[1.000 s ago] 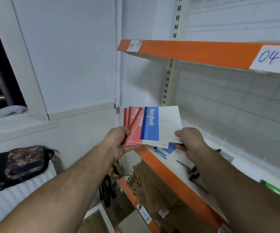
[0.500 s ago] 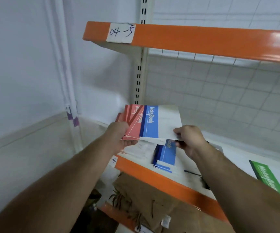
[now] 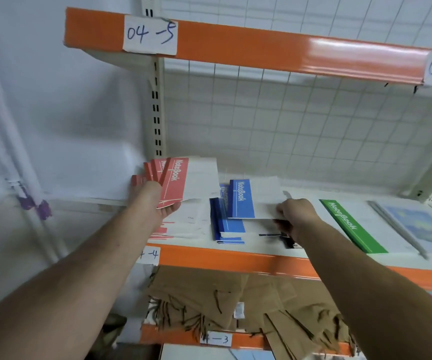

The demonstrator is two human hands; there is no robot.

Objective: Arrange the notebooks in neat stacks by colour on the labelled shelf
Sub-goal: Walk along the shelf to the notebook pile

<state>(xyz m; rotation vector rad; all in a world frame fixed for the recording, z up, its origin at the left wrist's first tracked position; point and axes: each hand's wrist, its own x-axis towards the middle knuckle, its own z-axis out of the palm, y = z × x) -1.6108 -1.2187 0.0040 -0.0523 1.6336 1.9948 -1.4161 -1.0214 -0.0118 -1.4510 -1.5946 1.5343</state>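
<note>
My left hand [image 3: 157, 197] grips a fanned bunch of red notebooks [image 3: 176, 180] above the left end of the shelf [image 3: 235, 258] labelled 04-4. My right hand [image 3: 296, 216] holds a single blue notebook [image 3: 246, 198] by its white right edge, just above a stack of blue notebooks [image 3: 226, 227] lying on the shelf. More red notebooks [image 3: 161, 232] lie on the shelf under my left hand. A green notebook [image 3: 350, 224] lies flat to the right of my right hand.
An upper shelf [image 3: 261, 45] labelled 04-5 hangs overhead. A wire grid backs the shelf. A pale blue printed item [image 3: 417, 227] lies at the far right, a dark pen-like item [image 3: 274, 235] under my right wrist. Brown paper bags [image 3: 222, 297] fill the lower shelf.
The blue notebook has come off the red bunch and moved right and down with my right hand, over the blue stack. The view swung right, showing more of the shelf.
</note>
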